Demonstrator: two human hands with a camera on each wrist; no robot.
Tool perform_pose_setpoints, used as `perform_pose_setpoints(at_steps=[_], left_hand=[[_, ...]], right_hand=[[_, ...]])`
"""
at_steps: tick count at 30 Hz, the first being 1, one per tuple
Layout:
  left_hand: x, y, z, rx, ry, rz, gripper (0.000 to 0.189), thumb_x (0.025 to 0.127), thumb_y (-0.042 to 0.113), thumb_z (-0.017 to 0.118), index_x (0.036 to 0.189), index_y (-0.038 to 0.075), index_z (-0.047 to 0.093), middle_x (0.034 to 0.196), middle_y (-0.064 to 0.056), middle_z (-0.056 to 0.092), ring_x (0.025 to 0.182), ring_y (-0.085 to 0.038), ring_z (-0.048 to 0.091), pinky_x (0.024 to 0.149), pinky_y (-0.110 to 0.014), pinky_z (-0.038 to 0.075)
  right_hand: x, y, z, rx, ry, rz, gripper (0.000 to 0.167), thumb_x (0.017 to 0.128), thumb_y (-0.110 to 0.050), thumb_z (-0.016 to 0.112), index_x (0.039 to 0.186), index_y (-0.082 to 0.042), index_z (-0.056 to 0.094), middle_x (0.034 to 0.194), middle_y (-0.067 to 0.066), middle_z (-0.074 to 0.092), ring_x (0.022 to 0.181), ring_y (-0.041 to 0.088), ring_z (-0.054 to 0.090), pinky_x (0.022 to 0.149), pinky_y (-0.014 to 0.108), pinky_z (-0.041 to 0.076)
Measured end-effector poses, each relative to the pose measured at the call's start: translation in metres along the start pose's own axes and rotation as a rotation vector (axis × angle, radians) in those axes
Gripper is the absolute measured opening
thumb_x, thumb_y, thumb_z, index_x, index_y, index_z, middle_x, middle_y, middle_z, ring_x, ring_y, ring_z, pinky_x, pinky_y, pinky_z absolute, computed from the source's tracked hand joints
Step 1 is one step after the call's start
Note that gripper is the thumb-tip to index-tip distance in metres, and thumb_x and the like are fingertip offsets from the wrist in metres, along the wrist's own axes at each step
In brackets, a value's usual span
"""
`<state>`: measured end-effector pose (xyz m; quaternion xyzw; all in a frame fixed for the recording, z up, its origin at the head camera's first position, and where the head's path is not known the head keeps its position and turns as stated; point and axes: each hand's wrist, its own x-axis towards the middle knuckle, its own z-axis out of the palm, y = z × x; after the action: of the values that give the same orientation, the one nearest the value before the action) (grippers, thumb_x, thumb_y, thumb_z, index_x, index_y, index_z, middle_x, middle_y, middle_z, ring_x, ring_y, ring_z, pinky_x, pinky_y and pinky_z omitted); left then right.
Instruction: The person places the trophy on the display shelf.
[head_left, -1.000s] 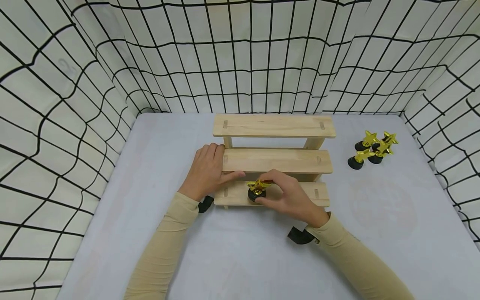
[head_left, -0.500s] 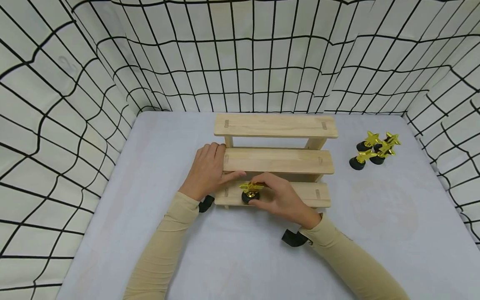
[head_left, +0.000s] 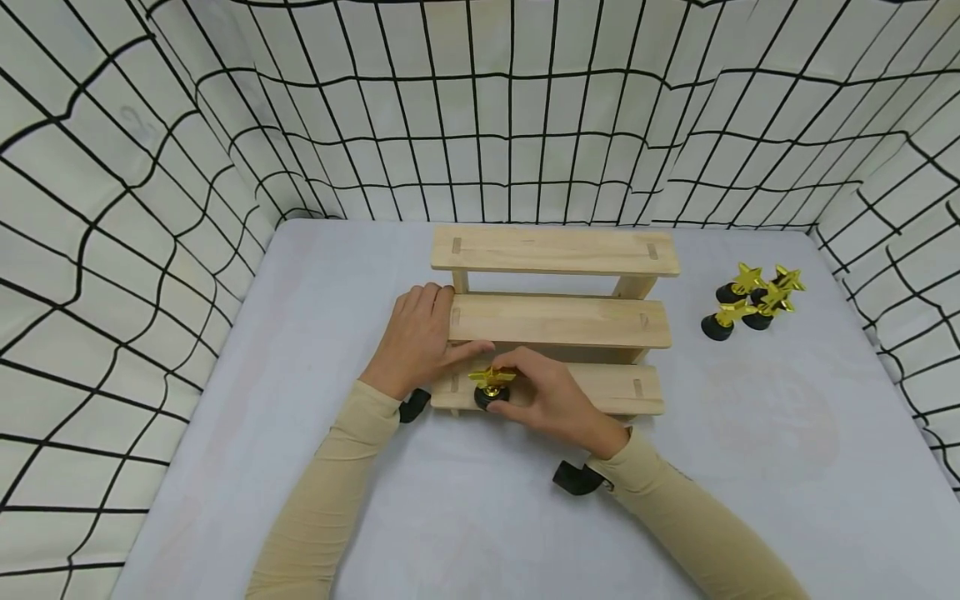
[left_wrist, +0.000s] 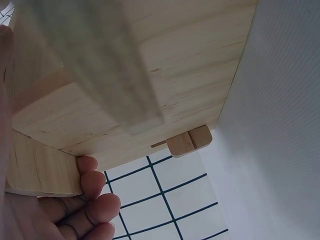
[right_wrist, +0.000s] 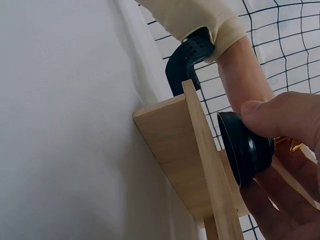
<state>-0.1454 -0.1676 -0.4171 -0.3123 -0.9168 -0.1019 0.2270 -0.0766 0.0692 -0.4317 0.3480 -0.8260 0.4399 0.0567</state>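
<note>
A small gold star trophy [head_left: 492, 387] with a round black base stands at the left part of the lowest board of a three-tier wooden stand [head_left: 555, 323]. My right hand [head_left: 551, 397] holds it between thumb and fingers. In the right wrist view the thumb presses the black base [right_wrist: 240, 147], its underside seen just over the board's edge; the gold star is mostly hidden. My left hand [head_left: 420, 337] grips the left end of the middle board, thumb stretched along its front. From the left wrist, curled fingertips [left_wrist: 102, 207] show around that board.
Several more star trophies [head_left: 753, 298] stand grouped on the white tabletop [head_left: 757, 433], right of the stand. White walls with a black grid [head_left: 495, 117] enclose the back and sides. Both wrists wear black camera mounts [head_left: 577, 477].
My right hand has moved left along the lowest board with the trophy, toward my left thumb. The left hand keeps its hold on the stand. The view has shifted slightly.
</note>
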Motion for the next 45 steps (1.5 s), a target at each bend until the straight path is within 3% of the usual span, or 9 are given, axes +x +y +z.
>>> perform_pose_setpoints(at_steps=[4,11,39,45], left_hand=[[0.0,0.001,0.0,-0.014,0.009,-0.006,0.101,0.089,0.088,0.031,0.113,-0.007,0.056,0.092,-0.018,0.057,0.083,-0.034,0.052,0.075,-0.044,0.044],[0.001,0.002,0.0,-0.004,-0.003,-0.02,0.106,0.089,0.089,0.022,0.115,-0.007,0.057,0.093,-0.018,0.058,0.083,-0.033,0.053,0.076,-0.043,0.044],[0.002,0.003,0.0,0.005,-0.013,-0.025,0.105,0.091,0.087,0.015,0.115,-0.007,0.056,0.092,-0.018,0.057,0.082,-0.033,0.052,0.075,-0.044,0.044],[0.002,0.002,0.001,0.016,0.017,-0.006,0.106,0.091,0.087,0.015,0.115,-0.007,0.057,0.091,-0.019,0.058,0.08,-0.034,0.053,0.072,-0.044,0.044]], right_hand=[[0.002,0.0,0.003,-0.027,0.008,-0.002,0.047,0.081,-0.014,0.089,0.12,-0.009,0.064,0.112,0.003,0.069,0.102,0.013,0.067,0.091,0.031,0.057],[0.005,0.001,0.006,-0.053,0.012,0.014,0.045,0.082,-0.014,0.089,0.12,-0.009,0.064,0.112,0.003,0.068,0.103,0.013,0.067,0.091,0.032,0.057],[0.01,0.001,0.014,-0.055,0.05,0.023,0.048,0.081,-0.015,0.09,0.12,-0.008,0.064,0.113,0.005,0.07,0.105,0.016,0.068,0.093,0.034,0.058],[0.009,0.001,0.015,-0.051,0.054,0.026,0.048,0.081,-0.015,0.09,0.12,-0.007,0.064,0.115,0.007,0.07,0.106,0.018,0.069,0.094,0.035,0.058]])
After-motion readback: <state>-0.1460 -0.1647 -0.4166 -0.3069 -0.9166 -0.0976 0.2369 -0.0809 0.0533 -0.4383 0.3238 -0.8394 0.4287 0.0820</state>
